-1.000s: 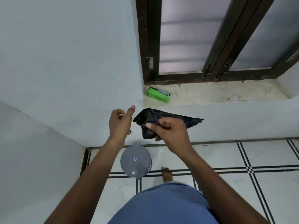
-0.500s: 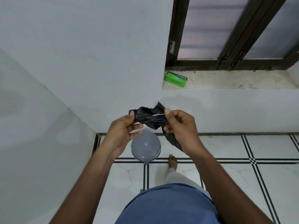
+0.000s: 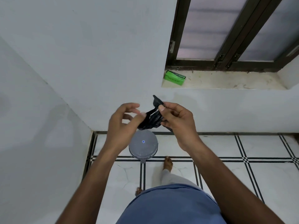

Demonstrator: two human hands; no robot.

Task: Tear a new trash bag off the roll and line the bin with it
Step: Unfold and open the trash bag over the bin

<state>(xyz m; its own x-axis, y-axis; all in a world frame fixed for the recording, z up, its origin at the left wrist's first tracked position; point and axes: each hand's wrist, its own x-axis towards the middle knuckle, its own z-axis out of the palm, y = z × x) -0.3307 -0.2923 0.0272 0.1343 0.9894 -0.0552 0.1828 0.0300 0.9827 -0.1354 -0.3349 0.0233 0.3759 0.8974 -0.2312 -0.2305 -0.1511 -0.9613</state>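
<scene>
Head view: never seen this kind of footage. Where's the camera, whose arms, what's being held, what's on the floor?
No machine here: a person wears a wide-angle camera on the head, looking down past their own arms. The right hand pinches a crumpled black trash bag; the left hand reaches to the bag's near end with loosely curled fingers, and whether it grips is unclear. Below on the tiled floor stands a round grey bin with its lid shut, near the person's bare feet. A green box lies on the window ledge.

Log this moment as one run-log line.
stage: opening bag | right hand: pinches bag | left hand: fingers at bag | bin: lid closed, unlined
</scene>
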